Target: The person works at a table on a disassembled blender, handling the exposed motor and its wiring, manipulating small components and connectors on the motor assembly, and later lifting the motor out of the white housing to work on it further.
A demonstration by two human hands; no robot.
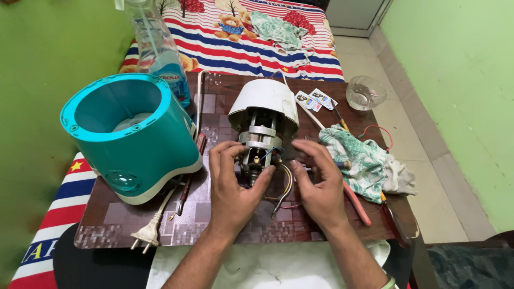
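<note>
Head view, left to right: a teal and white appliance housing [131,136] lies tipped on its side on the brown patterned table [107,225], its open mouth up and toward the camera, with a clear spray bottle [160,53] of blue liquid behind it and a white two-pin plug [145,235] on its cord trailing toward the table's near edge. A dark-handled screwdriver [188,182] lies just beside the housing. At the middle the exposed electric motor [262,136], capped by a white dome-shaped cover [266,99], rests on the table; its metal frame, windings and loose blue and yellow wires show bare. The left hand [233,187] is clenched on the motor's lower end, thumb and fingers around it, while the right hand [318,184] lies curled against the wires just beside it, whether it pinches one I cannot tell. To my eye the thin wires could tear from their joints if the motor twists in that grip, and the top-heavy dome could roll the unit off the fingers. Further right lie a patterned green cloth [358,158], a pink-handled tool [357,203] half under the hand, small printed cards [316,99] and an upturned clear plastic dish [365,92], any of which a stray elbow could sweep off the edge.
</note>
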